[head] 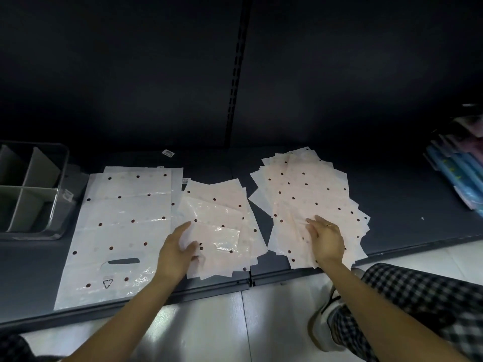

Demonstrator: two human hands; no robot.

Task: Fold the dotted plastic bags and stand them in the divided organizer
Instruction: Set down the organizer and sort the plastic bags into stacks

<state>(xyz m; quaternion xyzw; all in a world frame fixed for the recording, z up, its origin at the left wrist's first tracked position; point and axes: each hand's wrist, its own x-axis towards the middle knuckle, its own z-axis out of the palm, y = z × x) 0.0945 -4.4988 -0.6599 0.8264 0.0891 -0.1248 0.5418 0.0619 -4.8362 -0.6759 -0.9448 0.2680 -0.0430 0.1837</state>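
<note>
A large white dotted bag [117, 226] with a cut-out handle lies flat on the dark shelf at the left. A middle pile of smaller pink dotted bags [224, 202] lies beside it; my left hand [177, 252] rests on its near left corner with fingers spread and relaxed. At the right a fanned pile of pink dotted bags [308, 186] lies spread out; my right hand [325, 239] lies flat on its near part, fingers pointing left. The grey divided organizer [58, 178] stands at the far left, its visible compartments holding nothing.
The dark shelf [405, 199] has a front edge along the white floor. Blue and pink packaged goods [460, 173] are stacked at the far right. A small label [168, 153] lies at the shelf's back. My checked trouser leg and shoe [339, 309] are at lower right.
</note>
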